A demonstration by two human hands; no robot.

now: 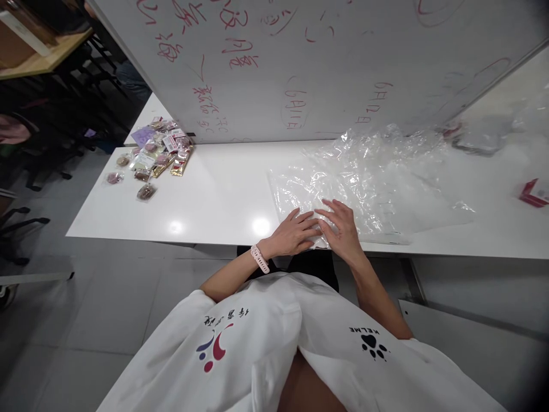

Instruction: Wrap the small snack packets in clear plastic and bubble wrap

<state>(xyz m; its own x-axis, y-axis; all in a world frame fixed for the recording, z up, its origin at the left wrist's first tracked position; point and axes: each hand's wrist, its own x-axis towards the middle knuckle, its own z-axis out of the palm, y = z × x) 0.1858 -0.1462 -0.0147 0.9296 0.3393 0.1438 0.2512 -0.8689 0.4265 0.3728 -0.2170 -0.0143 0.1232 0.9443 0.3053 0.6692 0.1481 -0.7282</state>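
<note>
A large sheet of clear plastic, perhaps a flattened bag (377, 189), lies crinkled over the white table in front of me. My left hand (295, 232), with a pale pink band on its wrist, rests on the plastic's near left part, fingers stretched out. Close beside it, my right hand (341, 229) touches the same plastic with its fingers spread and slightly bent. The fingertips of both hands nearly meet near the table's front edge. Nothing shows gripped in either hand.
A pile of small wrapped snacks (160, 149) lies on the left of the white table (223, 194). Behind the plastic stands a whiteboard (257, 103) with red writing. A red and white packet (535, 193) sits at the far right, near more clear plastic (484, 134).
</note>
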